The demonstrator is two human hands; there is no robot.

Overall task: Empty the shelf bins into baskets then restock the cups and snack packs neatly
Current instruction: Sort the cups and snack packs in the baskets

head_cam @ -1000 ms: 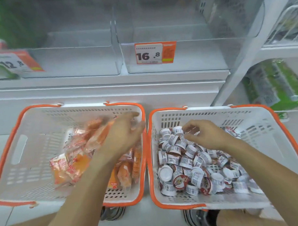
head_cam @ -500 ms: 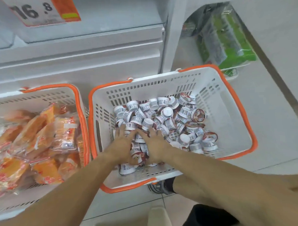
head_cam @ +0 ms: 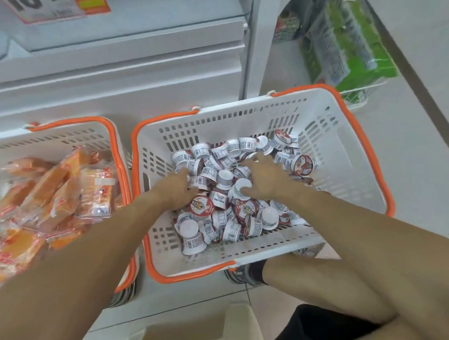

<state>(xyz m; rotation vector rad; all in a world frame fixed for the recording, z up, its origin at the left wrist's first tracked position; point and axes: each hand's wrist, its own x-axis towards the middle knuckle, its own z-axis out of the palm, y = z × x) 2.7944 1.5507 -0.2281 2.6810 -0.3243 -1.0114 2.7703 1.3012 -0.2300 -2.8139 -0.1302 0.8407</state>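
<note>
Both bare forearms are reaching forward and down from the lower frame edge, converging toward the centre. The left hand is lying palm-down, knuckles up, fingers curling downward around a small cup, apparently gripping it, though the fingertips are hidden. The right hand is lying palm-down with fingers spreading forward, thumb pressing against a white-bottomed cup; whether it is gripping is unclear.

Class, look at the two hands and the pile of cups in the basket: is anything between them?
Nothing visible. The left hand and right hand are already in the basket, resting directly on the cups; no lid, wrapper or other item lies between them.
</note>
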